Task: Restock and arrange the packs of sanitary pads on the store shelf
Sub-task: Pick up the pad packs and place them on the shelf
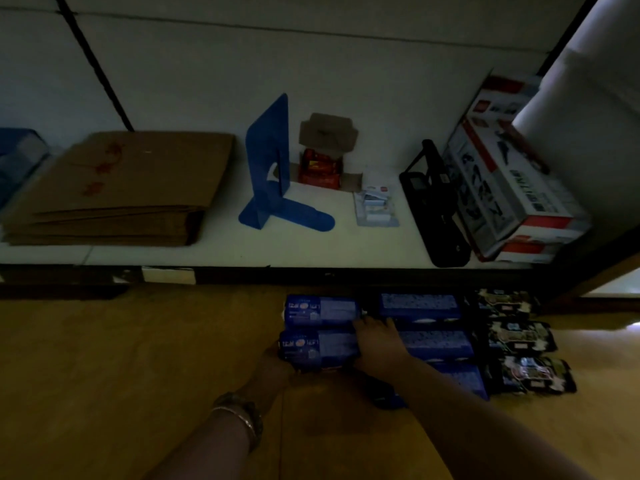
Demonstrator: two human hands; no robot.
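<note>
Head view: your left hand (pixel 277 362) curls around the left end of the near blue pack (pixel 318 348). Your right hand (pixel 378 344) lies over its right end, fingers stretched out. The pack sits on the wooden surface (pixel 138 358), just in front of another blue pack (pixel 322 310).

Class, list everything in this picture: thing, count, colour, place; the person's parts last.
shelf: one, white, upper half
cardboard stack: one, brown, shelf left
bookend: one, blue, shelf middle
small carton: one, brown, red contents, beside bookend
black device: one, black, shelf right
printed boxes: at least two, white and red, shelf far right
blue packs: at least five, blue, wooden surface below
dark packs: three, dark patterned, right of blue packs
hands: left hand and right hand, at the ends of one blue pack
</note>
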